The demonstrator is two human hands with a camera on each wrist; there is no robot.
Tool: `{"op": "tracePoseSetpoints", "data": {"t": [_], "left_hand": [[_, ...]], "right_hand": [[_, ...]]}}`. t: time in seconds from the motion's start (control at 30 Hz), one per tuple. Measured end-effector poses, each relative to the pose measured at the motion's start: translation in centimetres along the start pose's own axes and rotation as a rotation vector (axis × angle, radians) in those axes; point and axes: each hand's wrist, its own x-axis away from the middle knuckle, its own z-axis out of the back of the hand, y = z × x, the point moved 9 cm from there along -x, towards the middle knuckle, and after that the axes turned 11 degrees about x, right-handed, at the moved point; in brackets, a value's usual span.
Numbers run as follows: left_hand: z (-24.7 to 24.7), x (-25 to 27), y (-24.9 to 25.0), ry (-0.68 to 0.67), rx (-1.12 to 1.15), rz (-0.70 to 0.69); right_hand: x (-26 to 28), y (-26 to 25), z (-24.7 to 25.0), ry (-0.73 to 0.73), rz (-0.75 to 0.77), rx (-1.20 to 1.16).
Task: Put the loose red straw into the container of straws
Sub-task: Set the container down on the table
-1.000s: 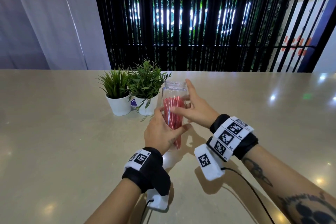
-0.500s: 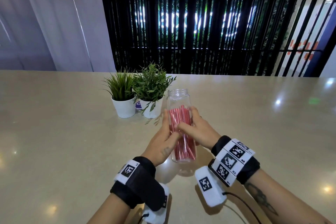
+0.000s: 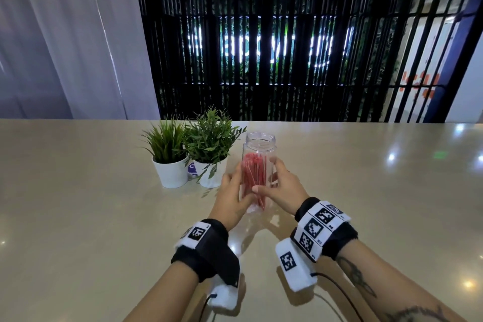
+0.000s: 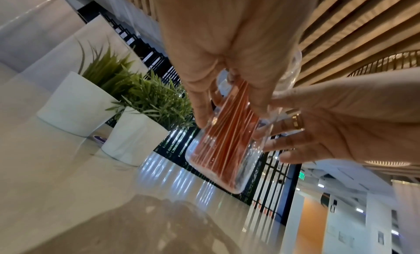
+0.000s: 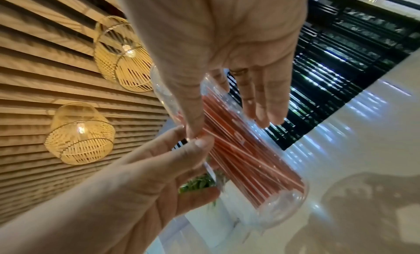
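Note:
A clear jar with an open mouth stands upright on the beige table, holding several red straws. My left hand wraps its lower left side, thumb on the front. My right hand holds the right side, thumb across the front and fingers behind. In the left wrist view the jar shows below my left hand, and my right hand is behind it. The right wrist view has the jar between my right hand and left hand. No straw lies outside the jar.
Two small green plants in white pots stand just left of the jar, with a small blue and white round thing between them. A black slatted screen rises behind the table's far edge.
My right hand has come down from the jar's top to its lower half and closed round it. The left hand keeps its hold. The jar now stands straighter.

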Motion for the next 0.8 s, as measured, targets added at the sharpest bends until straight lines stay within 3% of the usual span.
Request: {"op": "tracePoseSetpoints", "data": {"t": [0.1, 0.27, 0.47, 0.8], "left_hand": [[-0.9, -1.8, -1.0, -0.060, -0.136, 0.035], [-1.9, -2.5, -2.5, -0.190, -0.087, 0.137], [-2.3, -3.4, -4.9, -0.219, -0.086, 0.190], [-3.0, -4.1, -5.0, -0.243, -0.173, 0.159]], "right_hand": [[-1.6, 1.9, -0.9, 0.002, -0.092, 0.024], [-3.6, 4.0, -3.1, -0.020, -0.162, 0.028], [-4.2, 5.7, -4.5, -0.055, -0.216, 0.060], [-4.2, 6.8, -4.4, -0.088, -0.257, 0.061]]}}
